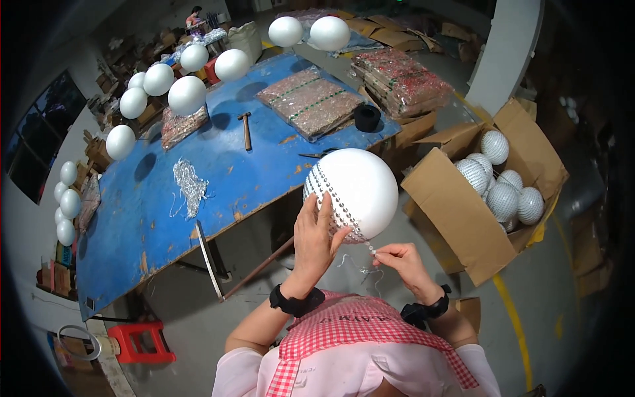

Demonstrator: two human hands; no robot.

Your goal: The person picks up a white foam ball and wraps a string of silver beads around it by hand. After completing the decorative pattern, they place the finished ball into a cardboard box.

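A big white ball is in front of me, past the near edge of the blue table. Rows of silver beads wrap its left side. My left hand grips the ball from the lower left, its fingers and thumb pressed over the beaded rows. Below the ball, my right hand pinches the bead string between thumb and fingertips, close to where it leaves the ball. Loose thread dangles beside those fingertips. Whatever carries the ball's weight besides my left hand is hidden.
On the blue table lie silver bead strands, a hammer, scissors, a black tape roll and a wrapped pack. White balls stand along its far side. An open carton of beaded balls is at right; a red stool, lower left.
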